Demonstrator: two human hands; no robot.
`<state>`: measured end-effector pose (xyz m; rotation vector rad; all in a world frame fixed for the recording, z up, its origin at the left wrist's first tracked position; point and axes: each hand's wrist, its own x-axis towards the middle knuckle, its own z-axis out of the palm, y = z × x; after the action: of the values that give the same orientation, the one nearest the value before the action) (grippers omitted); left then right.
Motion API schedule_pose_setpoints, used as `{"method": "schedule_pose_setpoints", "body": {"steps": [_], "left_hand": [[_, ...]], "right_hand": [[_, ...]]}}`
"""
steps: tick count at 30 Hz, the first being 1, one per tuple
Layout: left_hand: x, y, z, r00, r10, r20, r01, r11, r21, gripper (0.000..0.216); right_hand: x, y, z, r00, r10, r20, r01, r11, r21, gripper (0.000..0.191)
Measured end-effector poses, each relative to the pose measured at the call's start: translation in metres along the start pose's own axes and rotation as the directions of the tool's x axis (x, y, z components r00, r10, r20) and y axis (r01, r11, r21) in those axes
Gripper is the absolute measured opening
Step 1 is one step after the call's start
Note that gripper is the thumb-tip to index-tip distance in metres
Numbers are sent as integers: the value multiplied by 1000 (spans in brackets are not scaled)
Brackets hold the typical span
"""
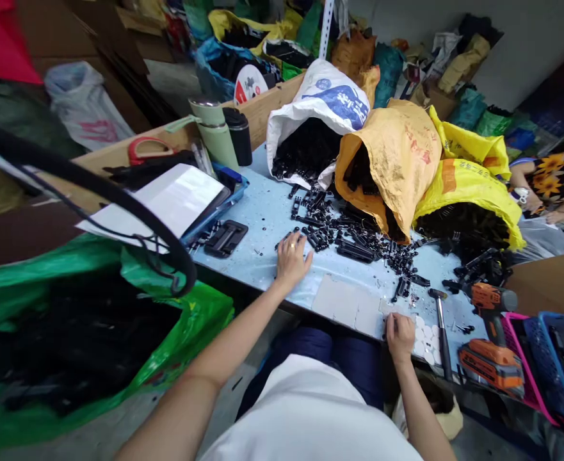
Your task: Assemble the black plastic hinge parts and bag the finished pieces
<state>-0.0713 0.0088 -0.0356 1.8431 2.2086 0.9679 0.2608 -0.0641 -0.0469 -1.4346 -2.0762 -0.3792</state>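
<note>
My left hand (pixel 292 257) rests at the near edge of a pile of small black plastic parts (pixel 317 221), fingers stretched forward and thumb apart. Dark pieces lie at its fingertips; I see none gripped. At the table's front edge, my right hand (pixel 400 333) is closed, with a bit of a small black part showing at its fingers. Grey flat pads (pixel 344 302) lie between my hands. Beside my right hand are white round discs (pixel 423 336), a hammer (pixel 441 330) and an orange cordless drill (pixel 493 346).
White (pixel 320 96), orange (pixel 401 147) and yellow sacks (pixel 474 186) spill black parts across the blue tabletop (pixel 257 211). A green bag (pixel 205 320) stands left. A black cable (pixel 118 198) crosses the left side. Another person's arm (pixel 526 186) is at far right, near plastic baskets (pixel 545 339).
</note>
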Motion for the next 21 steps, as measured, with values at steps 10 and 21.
{"method": "schedule_pose_setpoints", "body": {"steps": [10,21], "left_hand": [[198,-24,7,893,-439,95,420,891,173,28],[170,-17,-11,909,-416,9,405,891,207,27]], "right_hand": [[6,-3,-6,998,-30,-55,32,999,32,12],[9,-3,-7,999,-38,-34,38,999,13,13]]}}
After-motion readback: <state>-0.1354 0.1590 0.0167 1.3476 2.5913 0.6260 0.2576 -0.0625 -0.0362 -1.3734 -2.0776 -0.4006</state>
